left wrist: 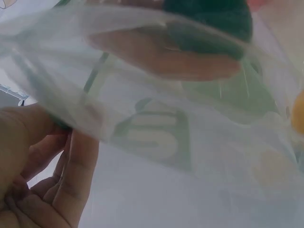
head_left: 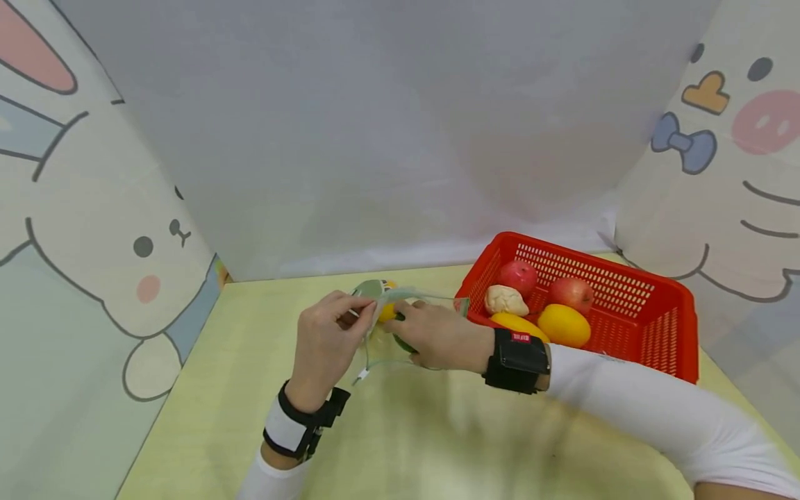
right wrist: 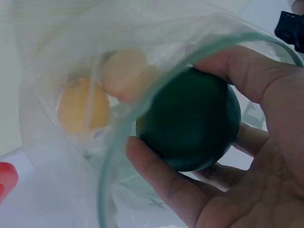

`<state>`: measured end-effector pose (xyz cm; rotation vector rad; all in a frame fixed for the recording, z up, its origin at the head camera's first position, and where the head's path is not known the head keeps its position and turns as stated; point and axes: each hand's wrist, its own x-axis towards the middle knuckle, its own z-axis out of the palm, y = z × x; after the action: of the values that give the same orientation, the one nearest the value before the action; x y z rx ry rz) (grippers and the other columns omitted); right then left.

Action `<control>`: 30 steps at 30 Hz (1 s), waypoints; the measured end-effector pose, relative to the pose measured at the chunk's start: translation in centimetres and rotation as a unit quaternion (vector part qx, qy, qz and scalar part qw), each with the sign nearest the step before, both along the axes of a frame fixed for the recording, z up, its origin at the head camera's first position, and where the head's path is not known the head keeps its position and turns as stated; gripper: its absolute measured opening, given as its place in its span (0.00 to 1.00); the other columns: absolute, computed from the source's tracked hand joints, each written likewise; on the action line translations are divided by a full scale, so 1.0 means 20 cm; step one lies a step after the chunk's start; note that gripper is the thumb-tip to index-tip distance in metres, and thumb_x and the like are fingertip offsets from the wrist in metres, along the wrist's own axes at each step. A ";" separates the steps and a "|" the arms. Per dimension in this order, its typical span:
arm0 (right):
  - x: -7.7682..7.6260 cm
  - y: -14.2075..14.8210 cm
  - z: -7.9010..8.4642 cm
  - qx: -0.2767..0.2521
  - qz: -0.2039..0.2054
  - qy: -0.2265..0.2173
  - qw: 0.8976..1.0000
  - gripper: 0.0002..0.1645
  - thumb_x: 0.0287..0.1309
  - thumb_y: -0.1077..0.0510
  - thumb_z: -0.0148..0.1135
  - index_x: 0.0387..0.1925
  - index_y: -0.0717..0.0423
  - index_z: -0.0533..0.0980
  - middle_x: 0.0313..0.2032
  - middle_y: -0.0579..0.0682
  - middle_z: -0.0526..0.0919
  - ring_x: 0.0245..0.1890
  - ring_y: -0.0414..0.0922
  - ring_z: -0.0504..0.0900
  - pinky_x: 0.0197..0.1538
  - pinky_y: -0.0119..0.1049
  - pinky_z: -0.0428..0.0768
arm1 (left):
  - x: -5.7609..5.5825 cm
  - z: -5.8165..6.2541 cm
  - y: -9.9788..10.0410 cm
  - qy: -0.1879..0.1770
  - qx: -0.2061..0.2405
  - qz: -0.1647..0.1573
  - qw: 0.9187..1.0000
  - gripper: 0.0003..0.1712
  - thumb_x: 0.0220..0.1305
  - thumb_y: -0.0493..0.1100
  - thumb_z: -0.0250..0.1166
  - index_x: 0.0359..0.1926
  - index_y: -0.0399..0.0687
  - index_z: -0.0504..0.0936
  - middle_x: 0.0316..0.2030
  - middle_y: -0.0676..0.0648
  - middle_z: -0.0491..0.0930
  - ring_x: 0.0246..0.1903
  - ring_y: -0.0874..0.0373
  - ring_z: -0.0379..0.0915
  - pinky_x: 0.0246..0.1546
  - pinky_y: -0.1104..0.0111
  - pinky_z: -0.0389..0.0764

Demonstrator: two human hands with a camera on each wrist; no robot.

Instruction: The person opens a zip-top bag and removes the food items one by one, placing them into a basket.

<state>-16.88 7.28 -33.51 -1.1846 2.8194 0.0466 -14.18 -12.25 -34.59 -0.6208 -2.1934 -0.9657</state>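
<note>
My left hand (head_left: 328, 340) pinches the rim of a clear plastic zip bag (left wrist: 213, 147) that has a pale green edge and green print. With its fingers curled round a dark green round fruit (right wrist: 190, 118), my right hand (head_left: 437, 337) reaches in at the bag's mouth. Through the plastic, the right wrist view shows a yellow-orange fruit (right wrist: 83, 107) and a paler orange round fruit (right wrist: 124, 73) in the bag. Its small white zip slider (head_left: 362, 375) hangs near the left hand. The hands partly hide the bag in the head view.
To the right, a red plastic basket (head_left: 684, 333) holds two red apples (head_left: 517, 278), a cream-coloured lumpy piece (head_left: 506, 301) and two yellow fruits (head_left: 564, 326). The right forearm passes over its near edge. A pale wall (head_left: 375, 139) stands behind the yellow-green table (head_left: 206, 389).
</note>
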 end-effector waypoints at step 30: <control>-0.19 1.20 0.16 -0.113 -0.251 -0.038 0.961 0.36 0.57 0.50 0.80 0.60 0.67 0.78 0.43 0.59 0.84 0.37 0.50 0.78 0.34 0.37 0.84 | 0.00 0.01 0.02 -0.006 0.006 -0.002 1.000 0.04 0.60 0.31 0.77 0.37 0.35 0.92 0.28 0.43 0.86 0.21 0.58 0.83 0.25 0.73 0.85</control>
<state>-20.60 31.36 -30.27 -0.4478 3.0192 -0.3519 -14.25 -11.90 -34.37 -0.6165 -2.1961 -0.9867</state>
